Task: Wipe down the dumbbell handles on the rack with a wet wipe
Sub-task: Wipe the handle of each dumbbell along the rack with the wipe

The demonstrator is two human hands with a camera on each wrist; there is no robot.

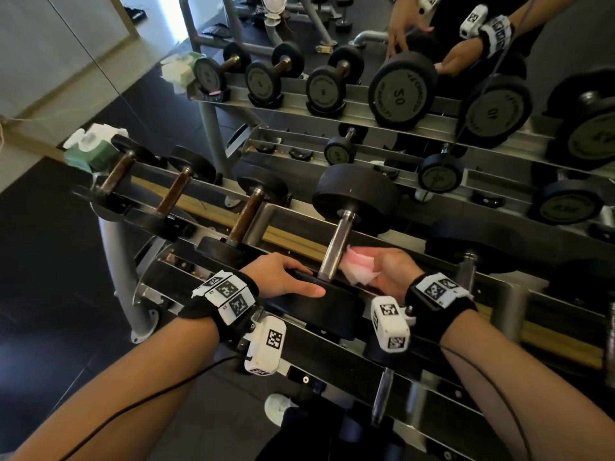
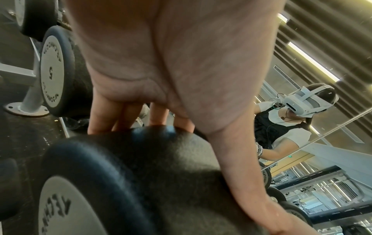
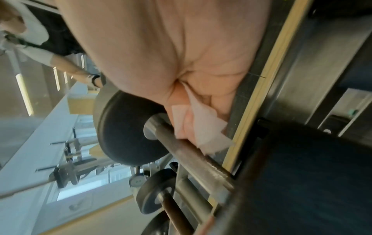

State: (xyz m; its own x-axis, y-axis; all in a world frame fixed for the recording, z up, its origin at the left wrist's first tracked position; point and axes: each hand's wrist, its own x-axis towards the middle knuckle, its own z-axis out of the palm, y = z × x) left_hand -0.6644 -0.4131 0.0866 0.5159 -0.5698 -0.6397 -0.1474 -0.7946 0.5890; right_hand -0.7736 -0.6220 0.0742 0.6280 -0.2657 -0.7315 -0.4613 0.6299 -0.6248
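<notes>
A large black dumbbell lies across the rack's top rails, its far head (image 1: 357,197) toward the mirror and its near head (image 1: 326,311) toward me. My left hand (image 1: 286,277) rests on top of the near head (image 2: 151,174), fingers laid over its rim and thumb stretched along its side. My right hand (image 1: 392,267) pinches a crumpled white-pink wet wipe (image 1: 357,269) and holds it against the right side of the steel handle (image 1: 337,247), near its lower end. In the right wrist view the wipe (image 3: 203,125) touches the handle (image 3: 187,151) below my palm (image 3: 181,55).
Three smaller dumbbells with brown handles (image 1: 246,217) sit to the left on the same tier. A green wipes pack (image 1: 93,151) stands at the rack's left end. Another dumbbell (image 1: 466,261) lies to the right, with a lower tier (image 1: 382,394) beneath. A mirror behind reflects the rack.
</notes>
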